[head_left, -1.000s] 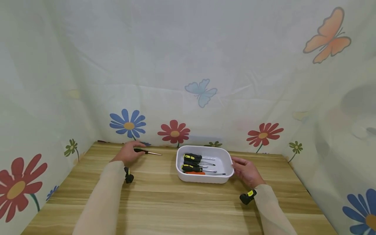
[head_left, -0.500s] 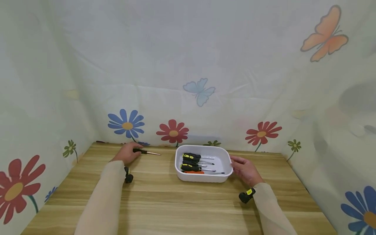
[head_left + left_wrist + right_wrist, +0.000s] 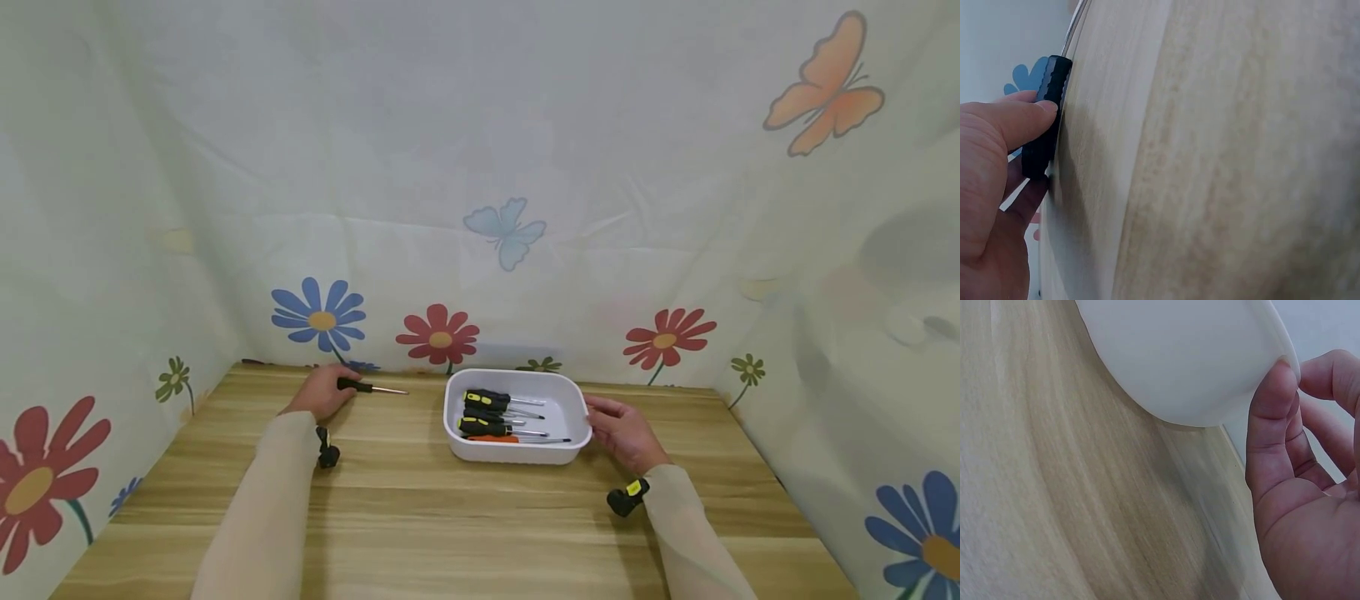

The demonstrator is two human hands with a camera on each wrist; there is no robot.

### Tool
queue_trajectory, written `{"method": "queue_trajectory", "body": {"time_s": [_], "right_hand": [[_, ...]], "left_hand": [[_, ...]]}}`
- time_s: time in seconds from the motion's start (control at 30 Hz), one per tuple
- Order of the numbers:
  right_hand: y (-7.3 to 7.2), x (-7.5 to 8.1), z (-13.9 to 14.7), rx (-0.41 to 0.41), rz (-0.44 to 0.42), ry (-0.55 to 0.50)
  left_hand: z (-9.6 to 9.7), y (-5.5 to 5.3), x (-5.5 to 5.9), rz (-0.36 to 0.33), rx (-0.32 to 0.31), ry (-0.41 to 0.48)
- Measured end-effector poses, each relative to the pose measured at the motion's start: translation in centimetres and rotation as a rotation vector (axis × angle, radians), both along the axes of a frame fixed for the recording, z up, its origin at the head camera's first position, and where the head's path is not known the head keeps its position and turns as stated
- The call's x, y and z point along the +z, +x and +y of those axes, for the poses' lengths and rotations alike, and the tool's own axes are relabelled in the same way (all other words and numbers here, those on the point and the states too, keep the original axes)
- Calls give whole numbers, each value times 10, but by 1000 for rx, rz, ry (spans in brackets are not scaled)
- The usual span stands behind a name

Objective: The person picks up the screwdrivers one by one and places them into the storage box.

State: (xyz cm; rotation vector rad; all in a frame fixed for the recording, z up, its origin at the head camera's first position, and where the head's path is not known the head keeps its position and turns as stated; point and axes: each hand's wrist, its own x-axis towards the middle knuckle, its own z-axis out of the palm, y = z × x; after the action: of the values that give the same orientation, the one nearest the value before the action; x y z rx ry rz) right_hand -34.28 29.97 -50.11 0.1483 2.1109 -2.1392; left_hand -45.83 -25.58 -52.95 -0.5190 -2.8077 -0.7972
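Note:
My left hand [image 3: 322, 393] pinches a screwdriver [image 3: 355, 385] by its black handle at the back left of the table. Its thin metal shaft points right. In the left wrist view, the thumb lies on the near side of the ribbed handle [image 3: 1054, 81], with fingers behind it, close by the tabletop. My right hand [image 3: 628, 435] holds the right end of a white plastic tray [image 3: 517, 453], thumb and index finger pinching its rim in the right wrist view. Inside the tray lie several black-and-yellow screwdrivers [image 3: 486, 425] and one orange-handled screwdriver [image 3: 493, 439], shafts pointing right.
The wooden table [image 3: 450, 533] runs back to a pale curtain [image 3: 375, 167] printed with flowers and butterflies, which also hangs at both sides. A strip of tabletop separates the left screwdriver's tip from the tray.
The left fingers have drawn in slightly over the screwdriver handle. The head view has drifted a little; the tray and the right hand keep their places.

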Motion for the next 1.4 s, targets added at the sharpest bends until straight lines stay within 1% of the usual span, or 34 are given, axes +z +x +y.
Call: {"method": "queue_trajectory", "body": {"time_s": [0.3,0.43,0.57,0.73,0.87,1.0,1.13,1.27,1.4], "right_hand": [[1,0,0,0,-2,17],[1,-1,0,-3,-3,0],[1,-1,2,-1,-8,5],[1,0,2,-6,-15,27],[1,-1,2,-1,-18,23],[0,-1,2,10,-9,7],[-1,-3,4,21,-6,9],[-1,-2,3,6,-17,8],[-2,-1,2,18,-5,-6]], "left_hand": [[1,2,-1,-15,11,19],[1,3,-2,-1,9,27],[0,5,-2,24,2,61],[-1,7,-2,45,18,100],[-3,10,-2,44,40,115],[0,18,1,23,55,157],[4,25,5,-13,72,232],[6,29,8,-49,88,313],[7,32,11,-80,98,374]]}}
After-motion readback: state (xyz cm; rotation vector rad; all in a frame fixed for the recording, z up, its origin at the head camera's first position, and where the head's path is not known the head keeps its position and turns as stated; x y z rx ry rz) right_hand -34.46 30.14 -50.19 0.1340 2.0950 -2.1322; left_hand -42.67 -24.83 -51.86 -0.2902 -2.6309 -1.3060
